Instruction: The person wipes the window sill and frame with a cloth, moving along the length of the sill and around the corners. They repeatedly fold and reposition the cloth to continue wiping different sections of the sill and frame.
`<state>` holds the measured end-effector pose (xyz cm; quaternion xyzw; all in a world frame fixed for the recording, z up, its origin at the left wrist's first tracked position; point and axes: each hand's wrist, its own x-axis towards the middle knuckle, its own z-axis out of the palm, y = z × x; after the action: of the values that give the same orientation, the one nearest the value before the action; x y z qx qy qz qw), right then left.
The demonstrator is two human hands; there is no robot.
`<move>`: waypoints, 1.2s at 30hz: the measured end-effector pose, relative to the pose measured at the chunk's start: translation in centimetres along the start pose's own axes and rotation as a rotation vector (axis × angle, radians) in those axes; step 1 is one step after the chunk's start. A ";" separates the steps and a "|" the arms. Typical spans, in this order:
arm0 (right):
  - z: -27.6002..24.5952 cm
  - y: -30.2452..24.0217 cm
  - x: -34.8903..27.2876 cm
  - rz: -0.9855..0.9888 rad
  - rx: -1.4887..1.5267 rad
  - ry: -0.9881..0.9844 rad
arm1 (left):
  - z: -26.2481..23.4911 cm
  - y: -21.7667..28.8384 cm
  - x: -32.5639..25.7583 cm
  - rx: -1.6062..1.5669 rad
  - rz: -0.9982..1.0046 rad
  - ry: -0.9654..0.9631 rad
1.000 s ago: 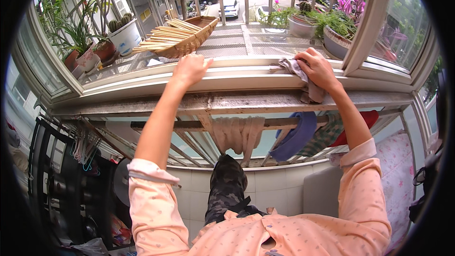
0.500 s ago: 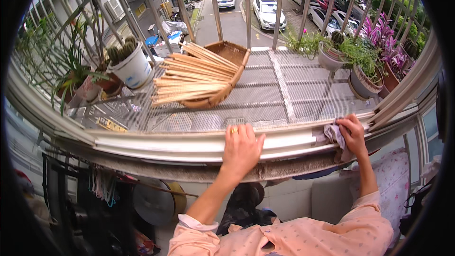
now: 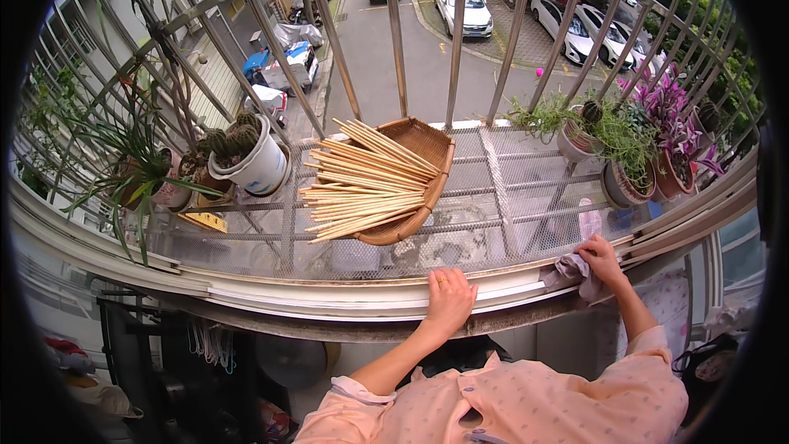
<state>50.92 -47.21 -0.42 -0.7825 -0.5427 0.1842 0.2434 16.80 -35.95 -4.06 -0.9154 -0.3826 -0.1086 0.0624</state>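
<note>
My left hand (image 3: 450, 300) grips the white window rail (image 3: 312, 302), its fingers curled over the far edge and a ring on one finger. Toward the rail's right end, my right hand (image 3: 600, 256) is closed on a crumpled grey cloth (image 3: 576, 273). The cloth lies in the track and partly hangs over its near side. Beyond the rail, a woven bamboo basket (image 3: 440, 166) rests tilted on the mesh shelf, with many wooden chopsticks (image 3: 370, 185) fanned out of it to the left.
Potted cacti in a white pot (image 3: 256, 166) and leafy plants stand on the left of the mesh shelf (image 3: 468, 238). More pots (image 3: 629, 183) with trailing and purple plants are at the right. Metal bars (image 3: 456, 49) enclose the far side, above a street with parked cars.
The view has shifted, placing the rail lower in the picture and showing more of the bars. Both hands keep about the same places on the rail, the cloth still in the right one.
</note>
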 end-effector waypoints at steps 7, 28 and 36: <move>-2.0 -7.8 7.4 0.332 1.523 -0.105 | -0.9 -0.1 -0.1 -0.161 0.019 -0.098; -18.0 -32.8 35.1 -0.986 0.365 1.044 | -20.6 -9.4 29.9 -1.005 0.086 0.589; -19.2 -34.0 40.4 -0.659 -0.362 0.320 | -22.8 -12.4 40.3 -0.589 0.142 0.837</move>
<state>49.57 -2.79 33.94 -0.6159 -0.7431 -0.1262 0.2292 32.07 -4.06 28.34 -0.7960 -0.2150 -0.5642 -0.0431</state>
